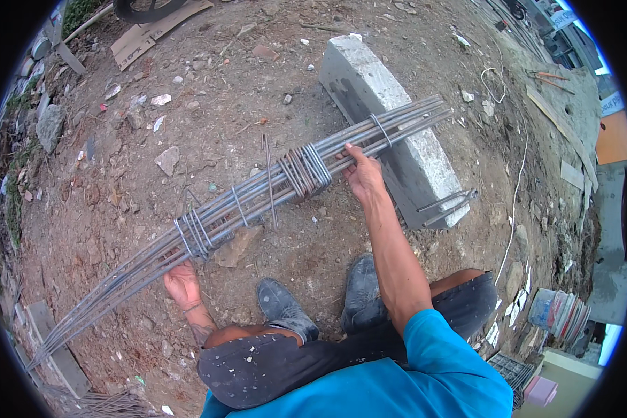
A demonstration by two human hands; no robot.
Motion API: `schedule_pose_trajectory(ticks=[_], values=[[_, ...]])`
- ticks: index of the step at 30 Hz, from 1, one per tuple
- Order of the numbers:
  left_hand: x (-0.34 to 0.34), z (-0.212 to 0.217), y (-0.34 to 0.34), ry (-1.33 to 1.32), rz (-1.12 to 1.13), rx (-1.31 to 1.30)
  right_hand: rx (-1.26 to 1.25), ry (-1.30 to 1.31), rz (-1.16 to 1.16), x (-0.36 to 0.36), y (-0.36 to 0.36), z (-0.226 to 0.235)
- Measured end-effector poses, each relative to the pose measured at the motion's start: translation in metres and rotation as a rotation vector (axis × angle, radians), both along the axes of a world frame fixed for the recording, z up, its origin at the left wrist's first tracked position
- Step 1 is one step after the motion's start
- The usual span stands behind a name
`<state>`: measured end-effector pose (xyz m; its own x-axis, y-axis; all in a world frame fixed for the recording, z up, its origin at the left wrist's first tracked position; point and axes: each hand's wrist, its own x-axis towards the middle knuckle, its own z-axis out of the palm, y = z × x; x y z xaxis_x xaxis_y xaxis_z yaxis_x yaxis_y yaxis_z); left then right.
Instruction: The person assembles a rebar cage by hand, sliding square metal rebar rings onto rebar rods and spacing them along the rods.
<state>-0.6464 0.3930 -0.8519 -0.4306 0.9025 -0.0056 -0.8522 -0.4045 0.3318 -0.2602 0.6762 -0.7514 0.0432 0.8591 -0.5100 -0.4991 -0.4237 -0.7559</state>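
"Rebar bundle (258, 188), from the left: what do I have on my remote view?"

"I see its long tail narrowing over a grey board (66, 366), then slanting up across the dirt (223, 104) toward the concrete block (435, 167). My left hand (182, 284) is palm up at the lower bars; steel hides its fingers, so I can't tell whether they close."

"Then?"

"Steel stirrups: a small cluster (194, 233), a single hoop (239, 206), a tilted stirrup (269, 177), then a packed cluster (303, 172) (easily the busiest spot)."

"And my right hand (364, 177)?"

"Grasping the lower bars, just right of that packed cluster. Beyond it, an end hoop (381, 130) rings the bars where they cross over the block; I can't tell if they touch it."

"How would I handle this well?"

"I'd support the tail with the left palm so it can't sag or twist, and set each stirrup square to the bars, one by one. With the right, I'd hold firm but mind the fingertips: bars and hoops could pinch if the bundle rolls."
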Motion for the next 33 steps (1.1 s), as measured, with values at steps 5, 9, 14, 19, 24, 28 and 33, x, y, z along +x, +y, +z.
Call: schedule_pose_trajectory(ticks=[5, 9, 14, 19, 24, 28, 33], values=[[0.007, -0.006, 0.012, -0.081, 0.103, 0.067, 0.012, 0.044, -0.035, 0.002, -0.001, -0.003], [0.015, 0.012, 0.009, -0.109, 0.191, 0.018, -0.038, 0.076, -0.049, 0.002, 0.001, -0.005], [0.021, 0.033, 0.014, -0.166, 0.258, -0.075, -0.034, 0.089, -0.070, 0.000, 0.002, -0.008], [0.027, 0.046, 0.019, -0.116, 0.191, 0.035, -0.017, 0.066, -0.037, 0.002, 0.001, -0.007], [0.030, 0.051, 0.019, -0.106, 0.218, -0.038, -0.011, 0.030, -0.034, 0.004, -0.001, -0.006], [0.030, 0.054, 0.021, -0.122, 0.217, -0.024, 0.010, 0.014, -0.005, 0.006, -0.003, -0.007], [0.033, 0.060, 0.026, -0.182, 0.309, -0.167, 0.059, 0.038, 0.003, 0.006, -0.003, -0.006]])
